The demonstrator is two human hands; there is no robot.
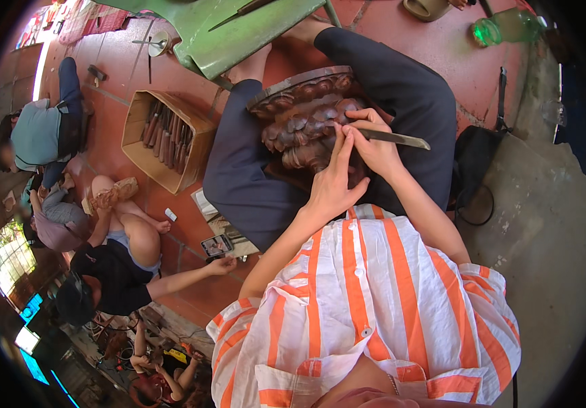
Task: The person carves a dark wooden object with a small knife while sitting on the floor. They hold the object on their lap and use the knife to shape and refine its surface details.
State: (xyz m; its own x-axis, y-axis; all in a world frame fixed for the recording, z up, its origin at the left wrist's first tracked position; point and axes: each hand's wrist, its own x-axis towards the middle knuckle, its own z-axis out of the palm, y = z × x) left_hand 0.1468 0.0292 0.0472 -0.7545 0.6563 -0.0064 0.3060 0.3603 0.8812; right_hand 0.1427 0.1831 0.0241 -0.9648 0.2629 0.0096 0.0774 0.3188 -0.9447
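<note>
A dark brown, glossy carved wooden piece (306, 129) with rounded, knobbly relief and a flat round rim rests between my legs. My right hand (376, 141) is closed round a flat metal carving chisel (402, 139) over the right side of the carving. The chisel's bevelled end sticks out to the right; its other end is hidden among my fingers. My left hand (334, 178) reaches up from below, fingers stretched out and thumb apart. Its fingertips touch the tool's left end beside my right hand, against the carved surface.
To my left stands a cardboard box (194, 160) of wooden-handled tools. Close by, a seated person's hand (223, 266) is beside a phone (217, 245) on papers. A green plastic stool (238, 41) carries a pointed tool. A green bottle (507, 28) and black bag (476, 160) lie right.
</note>
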